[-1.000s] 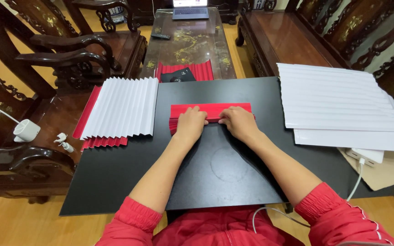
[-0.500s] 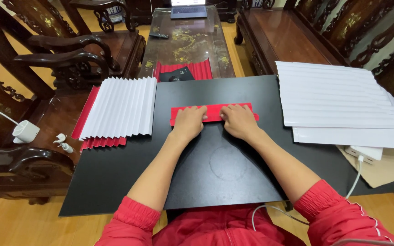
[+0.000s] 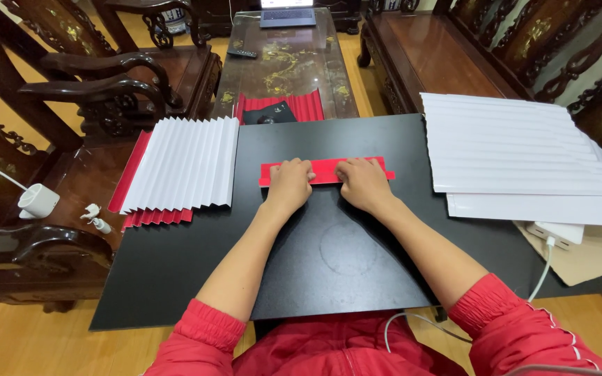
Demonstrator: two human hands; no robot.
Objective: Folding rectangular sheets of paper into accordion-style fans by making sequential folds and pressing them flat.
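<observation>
Both hands [image 3: 325,184] slid up, now pressing folded red paper [image 3: 324,171] flat.

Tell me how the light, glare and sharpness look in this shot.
Head view: soft, even light; the hands, left and right, pressing flat on the folded red paper are sharp; the black board has a faint sheen; the glass table shows glare; straight edges bow towards the corners.
</observation>
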